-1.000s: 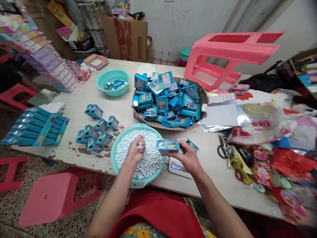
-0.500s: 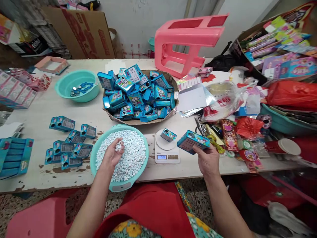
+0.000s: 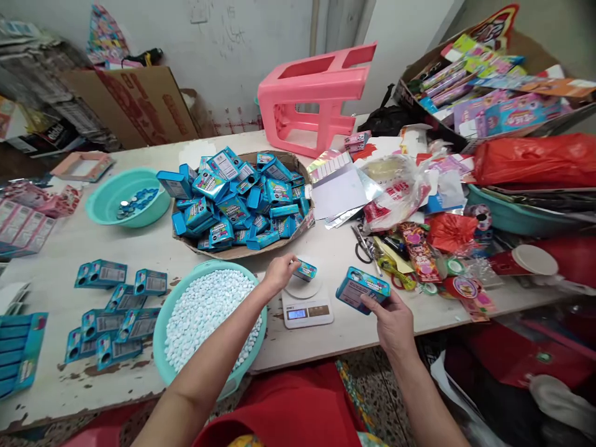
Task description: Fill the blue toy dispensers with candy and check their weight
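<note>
My right hand [image 3: 393, 320] holds a blue candy box [image 3: 361, 288] tilted above the table, right of the kitchen scale [image 3: 308, 313]. Another blue candy box [image 3: 306, 270] rests on the scale's round pan. At that box's left end is my left hand [image 3: 280, 273], its fingers curled together; what lies in them is hidden. My left forearm crosses over a turquoise basin [image 3: 161, 341] full of small pale-blue and white candies [image 3: 205, 310]. The scale's display is lit.
Several blue boxes [image 3: 109, 320] with round openings stand on the left. Behind, a cardboard tray [image 3: 242, 251] is heaped with more. A turquoise bowl [image 3: 105, 198] holds blue and silver discs. Scissors [image 3: 365, 245], wrappers and a pink stool [image 3: 316, 81] crowd the right and back.
My left hand has gone from over the candies in the basin, up and right to the box on the scale. My right hand keeps its box. The view has shifted.
</note>
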A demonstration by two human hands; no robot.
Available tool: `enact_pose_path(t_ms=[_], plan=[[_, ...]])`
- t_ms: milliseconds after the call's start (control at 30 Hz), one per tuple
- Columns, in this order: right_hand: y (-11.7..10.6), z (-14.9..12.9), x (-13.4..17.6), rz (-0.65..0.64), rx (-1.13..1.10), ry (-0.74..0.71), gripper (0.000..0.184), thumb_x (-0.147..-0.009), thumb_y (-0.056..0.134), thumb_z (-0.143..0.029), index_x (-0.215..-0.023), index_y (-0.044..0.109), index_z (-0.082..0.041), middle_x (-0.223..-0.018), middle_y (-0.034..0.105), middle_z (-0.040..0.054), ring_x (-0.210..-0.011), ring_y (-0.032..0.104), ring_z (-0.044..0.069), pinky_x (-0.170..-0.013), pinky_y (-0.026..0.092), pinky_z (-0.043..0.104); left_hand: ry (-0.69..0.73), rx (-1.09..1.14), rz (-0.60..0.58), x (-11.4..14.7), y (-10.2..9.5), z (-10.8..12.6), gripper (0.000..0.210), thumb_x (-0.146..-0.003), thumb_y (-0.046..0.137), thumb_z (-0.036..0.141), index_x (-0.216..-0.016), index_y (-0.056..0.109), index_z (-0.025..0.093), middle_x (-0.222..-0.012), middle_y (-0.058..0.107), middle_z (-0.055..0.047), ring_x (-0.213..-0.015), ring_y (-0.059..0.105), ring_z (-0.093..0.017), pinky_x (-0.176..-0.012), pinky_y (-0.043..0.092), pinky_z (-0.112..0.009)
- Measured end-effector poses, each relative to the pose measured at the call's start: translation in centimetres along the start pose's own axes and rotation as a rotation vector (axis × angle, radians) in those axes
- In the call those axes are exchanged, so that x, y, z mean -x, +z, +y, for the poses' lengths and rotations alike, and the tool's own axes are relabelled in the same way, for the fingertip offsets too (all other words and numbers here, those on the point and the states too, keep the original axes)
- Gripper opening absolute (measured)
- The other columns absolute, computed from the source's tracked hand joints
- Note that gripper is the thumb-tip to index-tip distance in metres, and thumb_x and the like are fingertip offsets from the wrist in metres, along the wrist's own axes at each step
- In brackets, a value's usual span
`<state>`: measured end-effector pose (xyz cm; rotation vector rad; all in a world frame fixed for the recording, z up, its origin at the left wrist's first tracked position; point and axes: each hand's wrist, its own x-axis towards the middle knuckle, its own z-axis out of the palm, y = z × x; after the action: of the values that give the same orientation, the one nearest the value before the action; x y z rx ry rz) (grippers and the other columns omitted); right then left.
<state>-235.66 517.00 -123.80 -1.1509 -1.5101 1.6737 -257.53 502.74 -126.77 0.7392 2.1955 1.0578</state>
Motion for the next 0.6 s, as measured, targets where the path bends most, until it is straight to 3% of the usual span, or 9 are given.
enact_pose_path(t_ms=[200,467,600], plan=[[-1.8,0.3,-1.0,0.012,-0.011,0.046,0.045,-0.054,0.082,-0.029,-0.095,0.065,-0.018,-0.086,0.069,0.0033,-0.078,0.062,0.018,-0.072,0.050,0.030,-0.018,-0.274,-0.024,-0.6,0.7,0.0,0.037,-0.078,0.060,0.042,-0.110,0.053,0.026,-0.079,0.064,-0.004,-0.074,0.058,-0.022,-0.059,0.028,-0.025],[-0.2,1.5,-1.7,-0.032,0.024,0.093,0.046,-0.053,0.083,-0.030,-0.094,0.065,-0.018,-0.088,0.069,0.0024,-0.080,0.061,0.017,-0.073,0.050,0.030,0.013,-0.409,-0.106,-1.2,0.4,-0.7,0.040,-0.075,0.062,0.049,-0.108,0.057,0.027,-0.084,0.066,-0.006,-0.082,0.061,-0.025,-0.061,0.032,-0.026],[1.3,2.0,-1.7,-0.047,0.043,0.092,0.047,-0.053,0.083,-0.032,-0.094,0.065,-0.017,-0.088,0.068,0.0030,-0.080,0.060,0.017,-0.074,0.050,0.031,0.128,-0.459,-0.151,-1.1,0.4,-1.3,0.023,-0.078,0.061,0.041,-0.089,0.064,0.022,-0.080,0.067,-0.011,-0.078,0.062,-0.028,-0.062,0.035,-0.029]])
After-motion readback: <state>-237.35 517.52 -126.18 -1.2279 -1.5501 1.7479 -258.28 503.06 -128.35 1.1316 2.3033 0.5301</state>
